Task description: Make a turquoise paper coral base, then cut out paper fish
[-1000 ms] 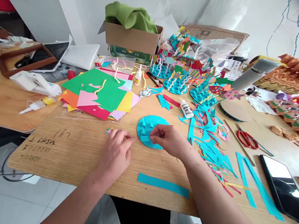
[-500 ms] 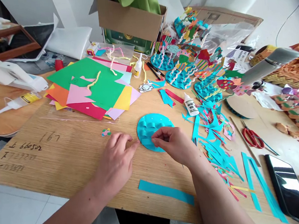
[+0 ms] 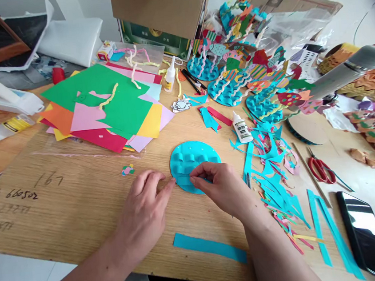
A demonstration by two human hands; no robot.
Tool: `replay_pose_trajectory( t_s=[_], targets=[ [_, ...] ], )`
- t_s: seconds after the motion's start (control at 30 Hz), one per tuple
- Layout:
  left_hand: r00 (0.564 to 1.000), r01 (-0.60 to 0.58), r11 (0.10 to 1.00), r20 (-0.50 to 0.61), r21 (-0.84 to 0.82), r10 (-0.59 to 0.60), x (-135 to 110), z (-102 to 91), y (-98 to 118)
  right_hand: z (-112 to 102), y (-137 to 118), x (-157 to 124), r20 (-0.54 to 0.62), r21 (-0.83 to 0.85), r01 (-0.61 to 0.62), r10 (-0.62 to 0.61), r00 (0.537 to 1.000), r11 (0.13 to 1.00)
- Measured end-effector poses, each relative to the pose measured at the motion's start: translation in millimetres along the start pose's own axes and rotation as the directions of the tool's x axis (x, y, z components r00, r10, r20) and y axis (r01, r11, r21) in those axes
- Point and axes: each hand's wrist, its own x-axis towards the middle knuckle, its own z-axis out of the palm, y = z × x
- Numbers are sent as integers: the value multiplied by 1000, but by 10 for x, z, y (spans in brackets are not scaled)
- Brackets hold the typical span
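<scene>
A round teal paper disc (image 3: pixel 192 155) with raised, woven-looking strips lies on the wooden tabletop (image 3: pixel 63 207). My right hand (image 3: pixel 219 186) pinches the disc's lower middle between thumb and fingers. My left hand (image 3: pixel 142 207) rests on the wood to the disc's left, its thumb tip against the disc's edge. A small multicoloured paper cutout (image 3: pixel 127 170) lies just beyond my left hand. A loose teal paper strip (image 3: pixel 208 248) lies nearer me, below both hands. My right hand hides the disc's lower part.
Stacked coloured paper sheets (image 3: pixel 104 113) lie at the back left. To the right are teal offcuts (image 3: pixel 271 172), a white glue bottle (image 3: pixel 241 126), several finished paper discs (image 3: pixel 227 91), red-handled scissors (image 3: pixel 321 170) and a phone (image 3: pixel 361 234). A cardboard box (image 3: pixel 157 9) stands behind.
The view has tilted, so the table sits higher and further left in the frame. My left thumb has come up to the disc's edge, and my right hand stays pinched on the disc.
</scene>
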Motion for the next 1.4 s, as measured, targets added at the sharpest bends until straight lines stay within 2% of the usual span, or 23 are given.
replay_pose_trajectory(
  t_s=[0.8,1.07,1.4],
  targets=[
    [999,-27,997,40,68,24,-17,43,7,32,-32,-29,13,-78,1,0,1000,997],
    [998,-27,987,59,156,18,-13,37,44,13,-65,-35,29,-91,12,-9,1000,996],
    [989,-124,953,114,276,96,-4,-5,102,-71,-64,-61,-16,-52,-5,4,1000,999]
  ],
)
